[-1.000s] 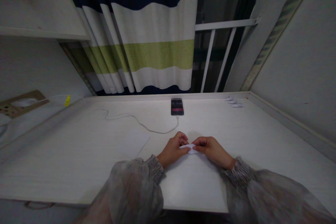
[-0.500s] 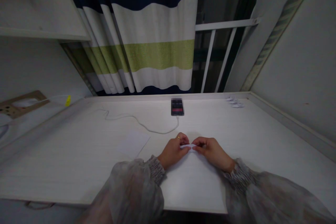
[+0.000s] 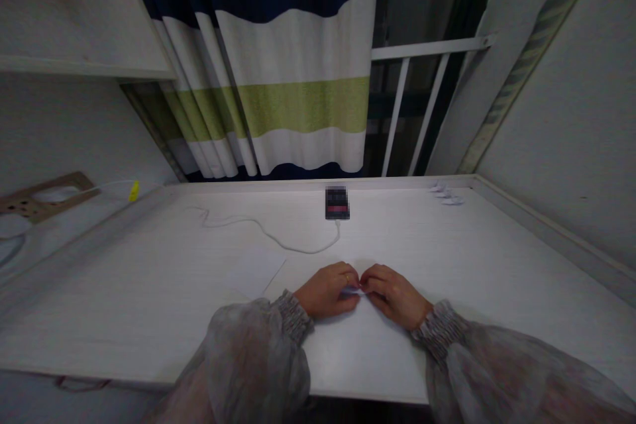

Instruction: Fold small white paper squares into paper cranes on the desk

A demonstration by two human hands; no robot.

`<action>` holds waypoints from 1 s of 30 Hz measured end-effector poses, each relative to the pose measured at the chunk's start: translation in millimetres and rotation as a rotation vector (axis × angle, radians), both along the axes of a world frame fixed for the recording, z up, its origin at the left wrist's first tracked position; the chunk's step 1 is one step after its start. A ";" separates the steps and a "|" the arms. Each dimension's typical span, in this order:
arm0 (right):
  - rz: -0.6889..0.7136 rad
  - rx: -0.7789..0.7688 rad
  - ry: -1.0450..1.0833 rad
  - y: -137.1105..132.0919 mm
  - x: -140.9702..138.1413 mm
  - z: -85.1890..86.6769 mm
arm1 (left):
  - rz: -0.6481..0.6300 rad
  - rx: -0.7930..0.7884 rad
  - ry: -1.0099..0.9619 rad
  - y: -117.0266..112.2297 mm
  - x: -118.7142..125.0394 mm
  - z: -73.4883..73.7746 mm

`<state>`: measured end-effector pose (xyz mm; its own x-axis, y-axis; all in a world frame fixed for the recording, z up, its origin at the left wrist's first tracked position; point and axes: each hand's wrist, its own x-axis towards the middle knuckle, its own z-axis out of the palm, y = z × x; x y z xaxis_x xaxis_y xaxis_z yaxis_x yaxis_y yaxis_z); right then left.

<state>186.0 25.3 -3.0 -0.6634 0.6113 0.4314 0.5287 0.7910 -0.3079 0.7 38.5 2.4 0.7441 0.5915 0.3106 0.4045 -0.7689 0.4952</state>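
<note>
Between my two hands, low over the white desk, is a small folded piece of white paper (image 3: 352,291), mostly covered by my fingers. My left hand (image 3: 330,289), with a ring on one finger, closes on its left part, thumb below and fingers curled over the top. The fingertips of my right hand (image 3: 395,293) pinch its right end, almost touching the left fingertips. A flat stack or sheet of white paper (image 3: 256,271) lies on the desk to the left of my left hand.
A dark device (image 3: 337,203) stands at the back, with a white cable (image 3: 278,242) running left from it. Several small folded white paper pieces (image 3: 447,195) lie in the far right corner. A striped curtain (image 3: 303,93) hangs behind the desk (image 3: 149,305).
Both hands have turned inward and bent their fingers further over the paper. Less of the paper shows now, and my right hand sits slightly lower.
</note>
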 end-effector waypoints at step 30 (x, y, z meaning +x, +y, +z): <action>0.032 0.018 -0.191 3.6 -1.7 2.4 | -0.001 -0.295 -0.033 21.4 -0.9 -3.8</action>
